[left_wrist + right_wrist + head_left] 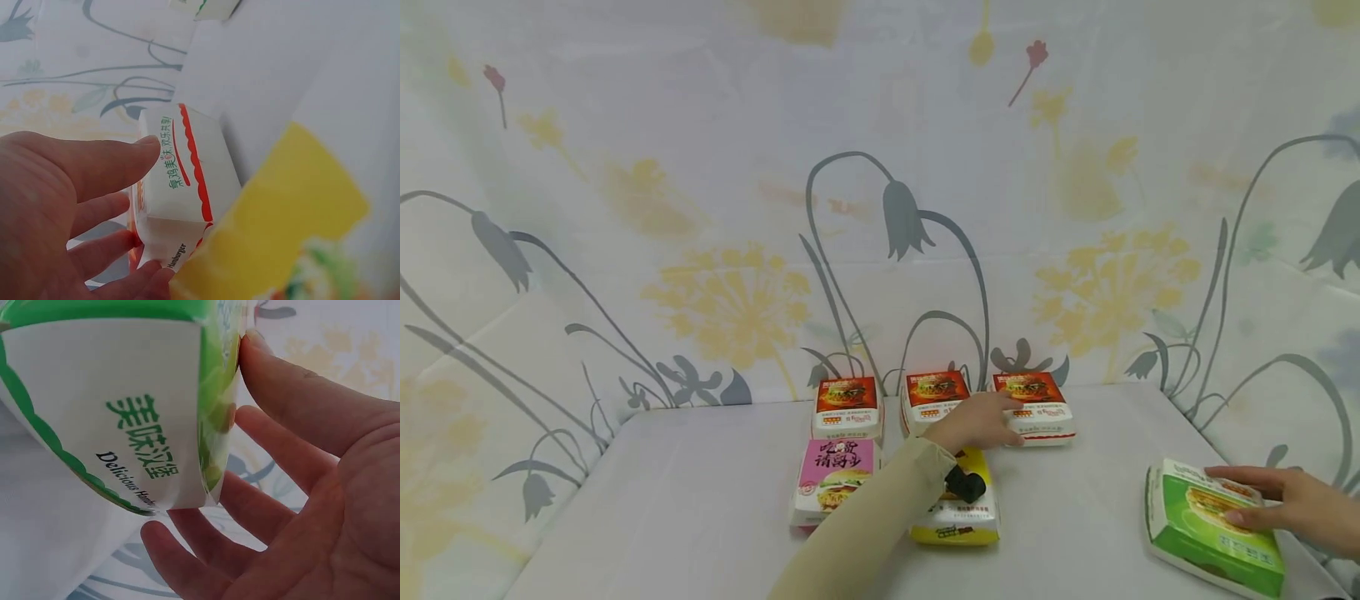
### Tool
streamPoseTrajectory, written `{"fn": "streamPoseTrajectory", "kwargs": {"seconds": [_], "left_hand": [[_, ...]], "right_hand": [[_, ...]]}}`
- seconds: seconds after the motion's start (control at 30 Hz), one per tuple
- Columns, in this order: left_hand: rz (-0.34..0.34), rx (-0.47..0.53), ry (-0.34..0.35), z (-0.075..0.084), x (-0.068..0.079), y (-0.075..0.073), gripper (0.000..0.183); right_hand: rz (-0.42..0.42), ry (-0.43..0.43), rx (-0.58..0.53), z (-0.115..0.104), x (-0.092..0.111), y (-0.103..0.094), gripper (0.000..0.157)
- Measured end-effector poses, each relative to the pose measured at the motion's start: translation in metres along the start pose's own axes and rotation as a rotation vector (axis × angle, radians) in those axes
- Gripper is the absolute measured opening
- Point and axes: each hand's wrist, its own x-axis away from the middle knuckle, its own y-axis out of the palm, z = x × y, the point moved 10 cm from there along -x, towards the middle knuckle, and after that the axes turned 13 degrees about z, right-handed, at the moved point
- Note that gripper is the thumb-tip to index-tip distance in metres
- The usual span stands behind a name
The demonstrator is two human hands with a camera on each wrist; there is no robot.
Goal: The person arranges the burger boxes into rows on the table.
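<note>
Over the rightmost red-and-white hamburger box in the back row reaches my left hand. Up close in the left wrist view, its thumb lies along the front side of that box, with the other fingers spread at its top and near corner. At the far right, my right hand rests on a green-and-white hamburger box, thumb and fingers laid on its top. The right wrist view shows that box's white side, with the fingers loosely spread beside it.
Two more red-and-white boxes stand in the back row, one left and one middle. Before them are a pink box and a yellow box, partly hidden by my left arm. A flowered cloth hangs behind the white table.
</note>
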Motion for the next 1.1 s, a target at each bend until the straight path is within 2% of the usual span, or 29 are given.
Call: {"fn": "streamPoseTrajectory", "kwargs": {"seconds": [0.1,0.27,0.5,0.67,0.83,1.1], "left_hand": [[-0.004,0.004,-0.004,0.000,0.001,-0.001,0.059],[-0.012,0.001,-0.004,0.002,0.001,-0.003,0.059],[-0.021,0.005,-0.012,0.001,0.002,-0.002,0.060],[-0.032,0.003,0.002,0.003,0.003,-0.002,0.060],[-0.037,0.000,0.020,0.006,0.004,-0.003,0.061],[-0.035,0.001,0.007,0.007,0.006,-0.004,0.060]], "right_hand": [[0.000,0.001,-0.022,-0.001,0.000,0.002,0.068],[-0.029,0.076,-0.011,0.000,-0.003,0.010,0.074],[0.021,-0.018,-0.001,-0.025,-0.007,0.015,0.067],[0.055,-0.036,-0.015,-0.040,-0.009,0.020,0.067],[0.052,-0.042,-0.092,-0.054,-0.013,0.029,0.066],[0.068,-0.083,-0.219,-0.082,-0.017,0.043,0.062]]}}
